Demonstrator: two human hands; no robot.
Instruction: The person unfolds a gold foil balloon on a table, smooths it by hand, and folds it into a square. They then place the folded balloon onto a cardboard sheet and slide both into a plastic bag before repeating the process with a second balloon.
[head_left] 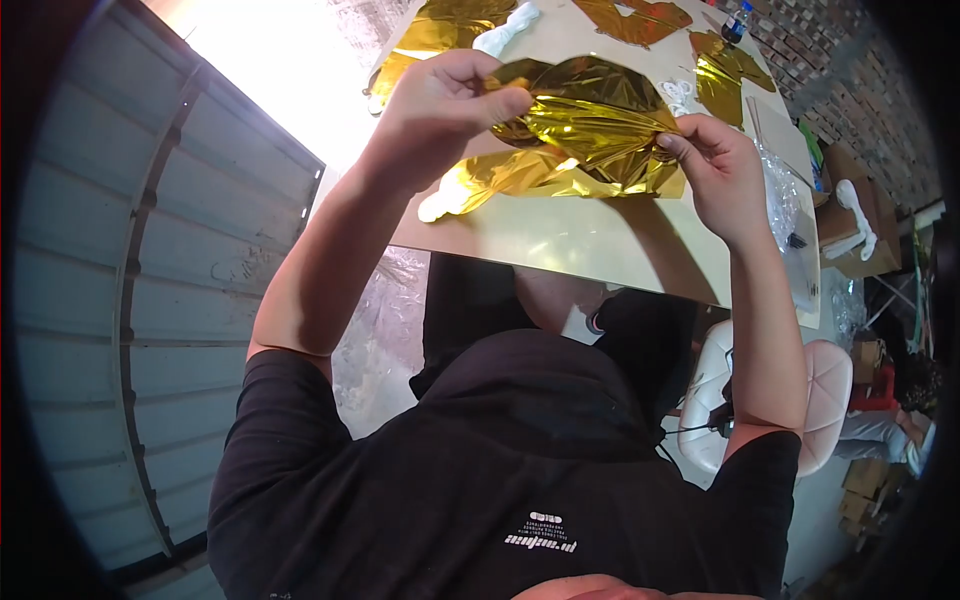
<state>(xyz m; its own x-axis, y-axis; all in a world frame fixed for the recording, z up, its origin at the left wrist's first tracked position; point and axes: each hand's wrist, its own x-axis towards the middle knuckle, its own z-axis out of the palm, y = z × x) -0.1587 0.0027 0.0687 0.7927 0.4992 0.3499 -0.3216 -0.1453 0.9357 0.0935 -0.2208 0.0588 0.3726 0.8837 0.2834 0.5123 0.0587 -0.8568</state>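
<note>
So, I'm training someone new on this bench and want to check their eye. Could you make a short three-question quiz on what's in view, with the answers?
1. What do the left hand and right hand hold between them?
A) a cardboard box
B) a gold foil piece
C) a drink bottle

2. True or false: the drink bottle stands nearer to the left hand than to the right hand.

3. Fill in the blank: the wall past the far right side of the table is made of ____.

Key: 1. B; 2. False, it is nearer to the right hand; 3. brick.
</note>
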